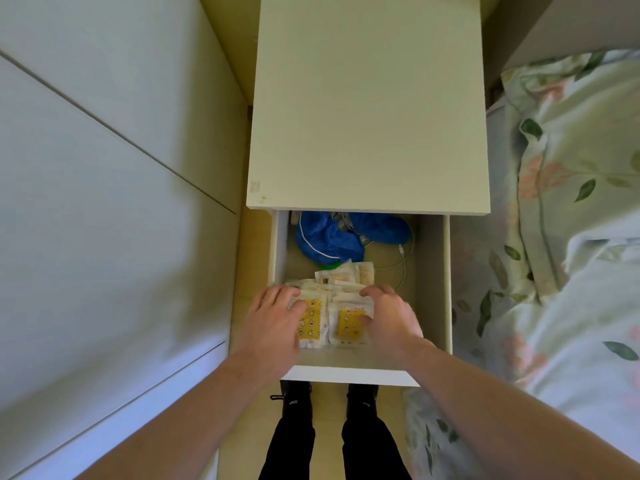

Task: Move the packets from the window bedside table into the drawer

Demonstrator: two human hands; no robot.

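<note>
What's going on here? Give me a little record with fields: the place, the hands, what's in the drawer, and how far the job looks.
place: bedside table beside a bed, drawer pulled open
left hand: fingers spread, resting on the packets
right hand: fingers curled over the packets
drawer contents: packets at the front, blue cloth item and white cable behind
table top: no packets visible on it
progress: packets lie in the drawer; drawer not yet closed
</note>
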